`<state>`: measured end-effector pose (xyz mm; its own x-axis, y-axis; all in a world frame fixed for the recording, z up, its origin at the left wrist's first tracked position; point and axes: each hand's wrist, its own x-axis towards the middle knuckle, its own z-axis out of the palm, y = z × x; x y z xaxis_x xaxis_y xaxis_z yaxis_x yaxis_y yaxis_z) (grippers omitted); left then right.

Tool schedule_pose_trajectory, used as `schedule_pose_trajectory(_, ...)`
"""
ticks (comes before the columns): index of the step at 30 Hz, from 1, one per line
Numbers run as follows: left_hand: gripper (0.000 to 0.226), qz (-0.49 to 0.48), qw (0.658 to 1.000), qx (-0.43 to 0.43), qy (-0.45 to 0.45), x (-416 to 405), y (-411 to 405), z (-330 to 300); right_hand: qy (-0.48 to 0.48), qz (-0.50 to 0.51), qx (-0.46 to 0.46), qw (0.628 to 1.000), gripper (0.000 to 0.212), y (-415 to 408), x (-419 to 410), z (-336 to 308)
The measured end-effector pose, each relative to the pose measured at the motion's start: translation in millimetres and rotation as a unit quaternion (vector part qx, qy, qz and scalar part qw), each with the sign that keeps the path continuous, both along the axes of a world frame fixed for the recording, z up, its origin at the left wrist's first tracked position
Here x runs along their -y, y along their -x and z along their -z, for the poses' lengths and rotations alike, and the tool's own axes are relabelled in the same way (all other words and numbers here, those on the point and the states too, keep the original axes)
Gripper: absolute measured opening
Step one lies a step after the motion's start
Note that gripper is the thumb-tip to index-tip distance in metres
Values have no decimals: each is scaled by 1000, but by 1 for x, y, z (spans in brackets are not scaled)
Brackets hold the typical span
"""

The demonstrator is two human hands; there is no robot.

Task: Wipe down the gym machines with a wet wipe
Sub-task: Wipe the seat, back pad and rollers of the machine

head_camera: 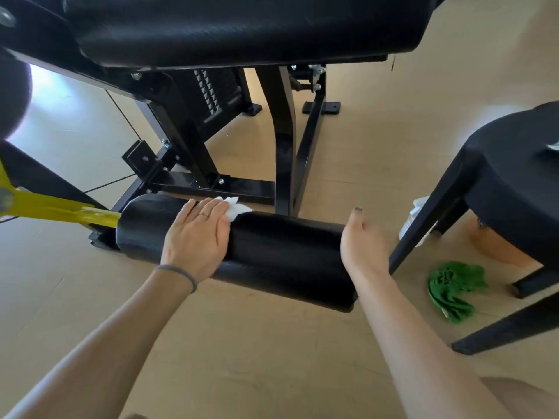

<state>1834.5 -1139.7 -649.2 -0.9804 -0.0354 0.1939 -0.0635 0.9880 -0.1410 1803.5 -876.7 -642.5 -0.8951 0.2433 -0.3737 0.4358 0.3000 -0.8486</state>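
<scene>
1. Down low, the left hand (196, 240) lies flat with straight fingers on the black roller pad (272, 252) of the gym machine (230, 28), pressing a white wipe (235, 207) under its fingertips
2. The right hand (364, 241) cups the pad's right end, fingers out of sight behind it, so I cannot tell their grip
3. A yellow arm (60, 207) meets the pad's left end
4. On the floor (242, 343) to the right lies a green cloth (453, 290), beside a black stool (514, 182) and a white bottle (416, 217)
</scene>
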Motion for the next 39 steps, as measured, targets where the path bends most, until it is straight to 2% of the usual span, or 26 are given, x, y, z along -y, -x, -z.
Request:
schedule_pose_trajectory(3, 55, 31, 999, -9, -4, -35, -3, 0, -64, 12, -57, 996, 54, -7, 6, 11)
schedule_pose_trajectory(6, 55, 134, 991, -4, 4, -102, -17, 0, -149, 33, -220, 964, 53, -31, 11, 46)
schedule_pose_trajectory(8, 56, 188, 982, 21, 17, -128, -24, 4, -138, 5, -283, 949, 55, -52, 14, 62)
schedule_pose_trajectory(11, 52, 216, 975, 50, 15, -116, -19, 2, -79, -11, -313, 946, 58, -66, 9, 62)
schedule_pose_trajectory(14, 52, 129, 990, 42, 25, -64, -6, -2, -42, 39, -269, 961, 56, -54, 5, 42)
schedule_pose_trajectory(17, 55, 36, 999, 5, 5, -25, -7, -1, 23, 45, -137, 989, 43, -30, 5, 29)
schedule_pose_trajectory(19, 57, 52, 999, 4, 11, -49, -10, 0, 58, 54, -96, 992, 46, -23, 7, 27)
schedule_pose_trajectory(23, 54, 189, 982, 18, 9, -121, -21, 10, 26, 68, -120, 990, 42, -25, 10, 31)
schedule_pose_trajectory(26, 47, 197, 980, 16, -18, -85, -11, 2, 20, 63, -123, 990, 40, -25, 10, 29)
schedule_pose_trajectory(29, 51, 33, 999, 3, 26, 20, 1, 3, 17, 64, -117, 991, 38, -24, 11, 29)
schedule_pose_trajectory(32, 50, -157, 987, -13, -35, 101, -4, 5, 11, 70, -119, 990, 35, -25, 12, 32)
schedule_pose_trajectory(34, 51, -195, 979, -19, -62, 98, 2, 5, 11, 75, -122, 990, 36, -24, 13, 31)
schedule_pose_trajectory(36, 55, -124, 988, -37, -87, 57, 10, 1, 14, 79, -123, 989, 37, -23, 13, 32)
schedule_pose_trajectory(39, 49, 30, 994, -33, -95, -29, -2, 0, 6, 79, -125, 989, 30, -23, 12, 37)
